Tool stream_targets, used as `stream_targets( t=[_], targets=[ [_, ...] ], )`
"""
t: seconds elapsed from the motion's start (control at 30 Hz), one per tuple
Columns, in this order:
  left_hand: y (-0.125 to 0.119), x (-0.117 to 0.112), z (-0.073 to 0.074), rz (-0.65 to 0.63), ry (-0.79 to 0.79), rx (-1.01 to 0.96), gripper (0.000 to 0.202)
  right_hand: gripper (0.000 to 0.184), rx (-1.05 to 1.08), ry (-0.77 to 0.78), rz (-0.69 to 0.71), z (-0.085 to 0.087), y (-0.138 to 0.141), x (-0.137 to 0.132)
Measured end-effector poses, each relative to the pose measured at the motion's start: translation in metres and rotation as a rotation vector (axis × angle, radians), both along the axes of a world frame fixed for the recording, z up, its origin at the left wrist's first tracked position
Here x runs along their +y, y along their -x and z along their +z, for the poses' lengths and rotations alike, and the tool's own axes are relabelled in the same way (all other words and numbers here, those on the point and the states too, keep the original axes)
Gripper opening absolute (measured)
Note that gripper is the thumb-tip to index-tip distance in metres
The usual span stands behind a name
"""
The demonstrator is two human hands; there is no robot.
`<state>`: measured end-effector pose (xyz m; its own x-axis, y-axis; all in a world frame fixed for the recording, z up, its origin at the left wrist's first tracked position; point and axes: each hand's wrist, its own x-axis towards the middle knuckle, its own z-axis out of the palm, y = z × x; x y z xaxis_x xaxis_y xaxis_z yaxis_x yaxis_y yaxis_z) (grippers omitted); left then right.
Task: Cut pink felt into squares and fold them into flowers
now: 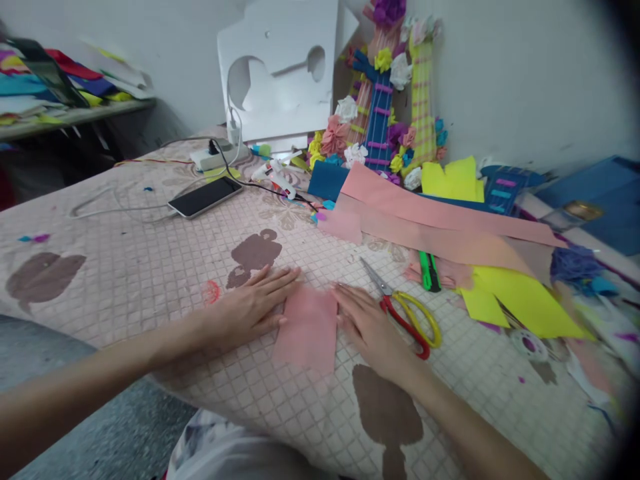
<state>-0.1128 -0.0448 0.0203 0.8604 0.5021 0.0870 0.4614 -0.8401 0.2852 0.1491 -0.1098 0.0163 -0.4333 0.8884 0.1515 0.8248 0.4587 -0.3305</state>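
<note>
A small pink sheet of thin paper lies flat on the table in front of me. My left hand rests at its upper left edge, fingers stretched out and lying flat. Along the right edge lies my right hand, its fingers also extended, with the tips touching the paper's upper right corner. Just right of that hand are scissors with one red and one yellow handle, blades pointing away to the left. A green box cutter lies beyond them.
Pink paper strips and yellow paper spread across the right. A phone on a cable, a glue gun and a power strip lie farther back. Decorated paper guitars and a white foam board lean on the wall.
</note>
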Motion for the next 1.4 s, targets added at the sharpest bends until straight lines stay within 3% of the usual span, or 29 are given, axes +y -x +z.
stream_targets(
  t=[0.1,0.17,0.27,0.4,0.5,0.57,0.63,0.73,0.8,0.9,1.0,1.07,1.23,1.4],
  targets=[
    [-0.008,-0.006,0.006,0.021,-0.064,-0.142,0.044,0.024,0.092,0.007,-0.094,0.011,0.009,0.014],
    [-0.015,-0.014,0.008,-0.055,-0.084,-0.208,0.036,0.015,0.093,0.034,-0.107,0.014,0.013,0.024],
    [-0.023,-0.024,0.005,-0.177,-0.066,-0.195,0.029,0.021,0.064,0.127,-0.124,0.015,0.015,0.037],
    [-0.025,-0.032,-0.005,-0.164,-0.025,-0.156,0.024,0.027,0.045,0.301,-0.131,0.015,0.013,0.051],
    [-0.022,-0.033,-0.010,-0.163,0.009,-0.205,0.024,0.022,0.090,0.318,-0.068,0.017,0.012,0.055],
    [-0.019,-0.032,-0.011,-0.087,0.021,-0.311,0.031,0.022,0.169,0.290,-0.049,0.018,0.013,0.051],
    [-0.017,-0.029,-0.011,0.111,0.029,-0.471,0.047,0.021,0.273,0.248,-0.062,0.019,0.014,0.044],
    [-0.021,-0.020,-0.008,0.357,0.204,-0.701,0.072,0.017,0.358,0.122,-0.067,0.022,0.015,0.028],
    [-0.025,-0.013,-0.006,0.378,0.439,-0.776,0.066,0.016,0.335,0.021,-0.043,0.023,0.016,0.018],
    [-0.033,-0.011,-0.006,0.391,0.633,-0.758,0.029,0.016,0.241,-0.141,0.019,0.020,0.015,0.011],
    [-0.036,-0.015,-0.008,0.406,0.532,-0.807,0.009,0.015,0.165,-0.305,0.068,0.014,0.013,0.011],
    [-0.035,-0.018,-0.008,0.346,0.393,-0.890,0.003,0.013,0.157,-0.379,0.099,0.010,0.011,0.011],
    [-0.032,-0.020,-0.002,0.088,-0.006,-0.897,0.011,0.013,0.194,-0.457,0.151,0.008,0.006,0.010],
    [-0.029,-0.021,0.000,0.046,-0.176,-0.804,0.010,0.018,0.243,-0.478,0.156,0.007,0.003,0.009]
  ],
)
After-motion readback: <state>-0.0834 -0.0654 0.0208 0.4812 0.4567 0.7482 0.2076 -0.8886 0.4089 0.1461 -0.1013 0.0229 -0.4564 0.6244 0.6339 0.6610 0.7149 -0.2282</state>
